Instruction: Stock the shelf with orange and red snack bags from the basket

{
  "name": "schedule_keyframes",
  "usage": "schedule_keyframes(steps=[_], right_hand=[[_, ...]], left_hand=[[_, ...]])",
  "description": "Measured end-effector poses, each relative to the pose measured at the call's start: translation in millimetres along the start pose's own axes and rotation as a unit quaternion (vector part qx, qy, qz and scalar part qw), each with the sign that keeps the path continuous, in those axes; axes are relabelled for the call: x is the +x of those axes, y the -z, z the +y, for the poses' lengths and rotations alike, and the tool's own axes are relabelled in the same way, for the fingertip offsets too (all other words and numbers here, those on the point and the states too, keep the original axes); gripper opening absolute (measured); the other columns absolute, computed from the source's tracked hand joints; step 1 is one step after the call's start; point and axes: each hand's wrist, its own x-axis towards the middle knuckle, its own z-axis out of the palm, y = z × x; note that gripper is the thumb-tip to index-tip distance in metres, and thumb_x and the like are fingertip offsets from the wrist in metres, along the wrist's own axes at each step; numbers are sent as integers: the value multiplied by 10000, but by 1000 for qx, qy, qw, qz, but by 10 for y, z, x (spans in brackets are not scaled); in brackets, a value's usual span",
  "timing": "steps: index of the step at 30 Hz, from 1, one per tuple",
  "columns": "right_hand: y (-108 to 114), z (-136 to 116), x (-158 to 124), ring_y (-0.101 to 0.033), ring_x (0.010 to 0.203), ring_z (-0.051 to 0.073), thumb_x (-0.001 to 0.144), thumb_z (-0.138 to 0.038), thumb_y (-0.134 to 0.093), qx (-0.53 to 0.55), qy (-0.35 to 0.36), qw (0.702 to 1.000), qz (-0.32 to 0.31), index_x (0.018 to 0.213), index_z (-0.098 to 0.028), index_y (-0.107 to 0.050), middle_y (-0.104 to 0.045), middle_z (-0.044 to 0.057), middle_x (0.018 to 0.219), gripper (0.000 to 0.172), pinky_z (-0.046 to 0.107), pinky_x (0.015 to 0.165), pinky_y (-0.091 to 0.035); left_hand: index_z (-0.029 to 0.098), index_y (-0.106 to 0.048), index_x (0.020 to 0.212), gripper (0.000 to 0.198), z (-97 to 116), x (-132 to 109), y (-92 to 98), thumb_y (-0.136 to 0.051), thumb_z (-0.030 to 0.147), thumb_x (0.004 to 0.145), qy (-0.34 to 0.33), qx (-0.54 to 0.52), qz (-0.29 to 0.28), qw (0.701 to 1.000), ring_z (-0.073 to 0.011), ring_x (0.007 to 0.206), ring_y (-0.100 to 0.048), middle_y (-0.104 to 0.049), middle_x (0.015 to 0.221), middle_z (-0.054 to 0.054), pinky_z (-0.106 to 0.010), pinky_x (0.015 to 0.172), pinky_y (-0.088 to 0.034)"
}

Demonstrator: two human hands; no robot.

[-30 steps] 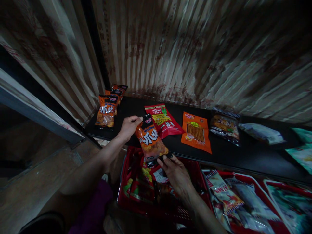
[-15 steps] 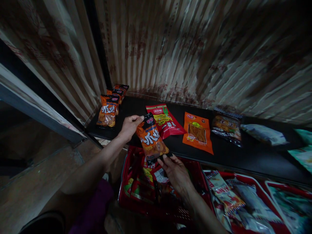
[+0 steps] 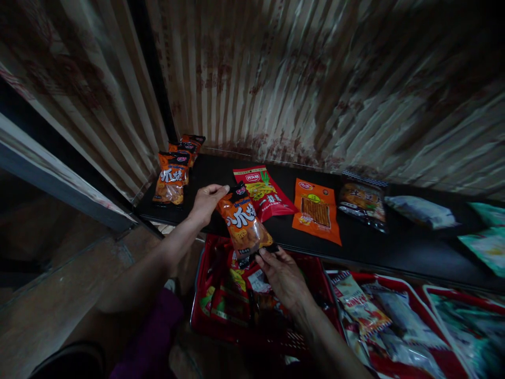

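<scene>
Between both hands is an orange and black snack bag (image 3: pixel 245 223), tilted, above the front edge of the black shelf (image 3: pixel 221 167). My left hand (image 3: pixel 208 202) pinches its upper left corner. Its lower black end is gripped by my right hand (image 3: pixel 282 271), thumb on top. A red snack bag (image 3: pixel 266 192) lies on the shelf just behind it, partly covered. At the shelf's left end several similar orange bags (image 3: pixel 170 179) stand one behind another. Below the hands is a red basket (image 3: pixel 197 305) holding red and green packets (image 3: pixel 232 300).
Farther right on the shelf lie an orange flat packet (image 3: pixel 316 211), a dark clear-fronted bag (image 3: pixel 363 201), a white packet (image 3: pixel 422 210) and green packets (image 3: pixel 487 245). Two more red baskets (image 3: pixel 416 292) of bags stand below. A dark post (image 3: pixel 152 68) rises at the left, before a pleated curtain (image 3: pixel 236 79).
The view has shifted slightly, so the shelf items sit a little farther left. Both hands keep their hold on the orange snack bag, which hardly moves.
</scene>
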Motion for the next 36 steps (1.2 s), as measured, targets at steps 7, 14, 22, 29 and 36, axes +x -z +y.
schedule_keyframes(steps=[7, 14, 22, 29, 36], right_hand=[[1, -34, 35, -636, 617, 74, 348, -189, -918, 19, 11, 1000, -9, 657, -196, -653, -672, -66, 622, 408, 188, 661, -556], [-13, -46, 58, -644, 630, 79, 376, -180, -908, 20, 17, 1000, -17, 655, -204, -649, -687, -64, 651, 381, 181, 650, -552], [-91, -24, 13, -631, 597, 79, 372, -163, -902, 25, 8, 1000, -14, 657, -211, -653, -701, -47, 663, 381, 163, 567, -525], [-161, -69, -20, -612, 601, 81, 418, -152, -878, 17, 34, 998, -49, 727, -223, -656, -692, -51, 683, 387, 171, 555, -497], [-107, -76, 30, -610, 628, 76, 462, -150, -867, 22, 45, 997, -54, 696, -217, -657, -678, -56, 691, 321, 170, 581, -499]], left_hand=[[153, -664, 747, 231, -2, -27, -34, -762, 280, 580, 40, -107, -12, 993, -128, 753, -583, -643, 777, -15, -237, 669, -436], [152, -634, 769, 188, -18, -51, -65, -742, 189, 619, 51, -139, -18, 989, -108, 725, -590, -643, 752, 0, -258, 732, -435], [146, -628, 801, 204, -69, -14, -49, -740, 172, 633, 48, -159, 8, 986, -107, 727, -597, -645, 767, -3, -262, 746, -446], [165, -596, 841, 256, -89, -13, -72, -750, 216, 643, 47, -132, 40, 989, -104, 733, -586, -605, 776, 7, -261, 730, -438], [183, -568, 1053, 439, -96, -78, -112, -735, 157, 649, 30, -95, 2, 995, -128, 819, -595, -613, 873, -15, -287, 803, -458]])
